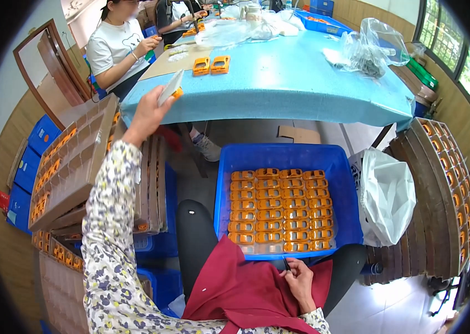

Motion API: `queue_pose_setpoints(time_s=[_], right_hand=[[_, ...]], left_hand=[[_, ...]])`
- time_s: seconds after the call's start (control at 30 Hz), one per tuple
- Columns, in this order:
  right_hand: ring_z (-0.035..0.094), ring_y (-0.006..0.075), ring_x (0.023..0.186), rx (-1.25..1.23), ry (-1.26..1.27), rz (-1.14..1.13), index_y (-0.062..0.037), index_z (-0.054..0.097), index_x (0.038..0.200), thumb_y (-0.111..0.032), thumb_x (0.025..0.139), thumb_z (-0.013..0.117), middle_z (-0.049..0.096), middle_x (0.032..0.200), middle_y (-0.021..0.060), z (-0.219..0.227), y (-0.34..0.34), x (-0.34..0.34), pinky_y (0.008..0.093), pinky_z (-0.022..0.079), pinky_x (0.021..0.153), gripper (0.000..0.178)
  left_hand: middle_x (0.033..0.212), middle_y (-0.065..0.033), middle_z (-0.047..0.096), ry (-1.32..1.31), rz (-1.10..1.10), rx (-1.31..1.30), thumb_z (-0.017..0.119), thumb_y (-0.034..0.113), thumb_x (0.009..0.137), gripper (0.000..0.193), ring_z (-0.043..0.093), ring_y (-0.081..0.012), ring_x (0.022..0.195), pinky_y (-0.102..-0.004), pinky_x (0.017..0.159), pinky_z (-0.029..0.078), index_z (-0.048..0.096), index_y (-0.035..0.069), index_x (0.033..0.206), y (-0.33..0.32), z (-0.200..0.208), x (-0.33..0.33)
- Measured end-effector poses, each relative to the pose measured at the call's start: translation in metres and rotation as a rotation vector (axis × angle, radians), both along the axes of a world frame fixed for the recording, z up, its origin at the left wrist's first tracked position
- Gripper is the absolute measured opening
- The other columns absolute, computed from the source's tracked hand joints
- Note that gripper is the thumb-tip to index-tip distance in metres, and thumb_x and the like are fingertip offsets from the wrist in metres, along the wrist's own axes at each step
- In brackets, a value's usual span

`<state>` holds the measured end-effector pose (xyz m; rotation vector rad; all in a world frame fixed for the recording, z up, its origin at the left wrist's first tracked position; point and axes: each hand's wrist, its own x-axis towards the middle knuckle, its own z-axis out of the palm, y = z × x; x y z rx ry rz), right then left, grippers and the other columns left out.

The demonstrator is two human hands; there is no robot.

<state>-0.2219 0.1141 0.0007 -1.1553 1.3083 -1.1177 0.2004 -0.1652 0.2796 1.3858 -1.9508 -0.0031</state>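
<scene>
My left hand (149, 111) is raised at the table's near left corner. Its fingers are closed on a flat grey piece (169, 89) with an orange toy car part (177, 93) showing at its lower edge; how the two join is unclear. Two orange toy car bodies (210, 65) stand on the table just beyond. Low over my lap, my right hand (300, 281) grips a thin dark tool (287, 265), its kind too small to tell. Before my knees, a blue bin (285, 149) contains rows of glossy orange car bodies (269, 203).
A blue-covered table (279, 83) spans the front, with clear plastic bags (371, 53) on it. Compartment trays (73, 161) are stacked at left, others (441, 161) at right beside a white sack (385, 189). A co-worker (115, 50) sits at far left, another person beyond.
</scene>
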Motion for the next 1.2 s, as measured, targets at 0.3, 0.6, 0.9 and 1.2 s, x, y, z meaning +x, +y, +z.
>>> queue_pose_setpoints(time_s=[0.3, 0.6, 0.9, 1.2], right_hand=[[0.069, 0.0147, 0.074, 0.038, 0.042, -0.008, 0.0103, 0.056, 0.096, 0.015, 0.079, 0.054, 0.062, 0.113, 0.0150, -0.002, -0.005, 0.005, 0.0207, 0.052, 0.062, 0.018], [0.068, 0.0142, 0.077, 0.111, -0.133, -0.045, 0.0099, 0.055, 0.108, 0.013, 0.083, 0.052, 0.063, 0.099, 0.0101, 0.006, -0.002, -0.001, 0.0238, 0.053, 0.070, 0.026], [0.064, 0.0108, 0.070, -0.101, 0.130, 0.010, 0.0044, 0.059, 0.107, 0.010, 0.083, 0.057, 0.064, 0.086, 0.0064, 0.060, -0.019, 0.019, 0.0226, 0.050, 0.060, 0.025], [0.067, 0.0282, 0.075, -0.451, 0.526, 0.045, 0.0004, 0.061, 0.105, 0.009, 0.077, 0.062, 0.062, 0.094, 0.0146, 0.070, -0.009, 0.024, 0.0318, 0.054, 0.061, 0.030]], left_hand=[[0.102, -0.0218, 0.062, -0.296, 0.168, -0.103, 0.055, 0.009, 0.086, 0.030, 0.059, -0.0391, 0.090, -0.0398, 0.080, 0.047, 0.056, -0.001, 0.115, -0.127, -0.030, 0.087], [0.110, -0.0149, 0.062, 1.275, -0.483, 0.329, 0.049, -0.003, 0.073, 0.053, 0.064, -0.0212, 0.091, -0.0328, 0.086, 0.051, 0.049, -0.004, 0.125, 0.018, -0.107, -0.067], [0.132, -0.0178, 0.050, 1.685, -0.627, 0.969, 0.053, -0.007, 0.072, 0.066, 0.047, -0.0344, 0.129, -0.0440, 0.112, 0.035, 0.039, 0.001, 0.137, 0.171, -0.215, -0.208], [0.139, -0.0188, 0.044, 1.582, -0.722, 1.043, 0.053, -0.004, 0.081, 0.062, 0.040, -0.0337, 0.135, -0.0442, 0.114, 0.030, 0.034, 0.002, 0.140, 0.197, -0.216, -0.223]])
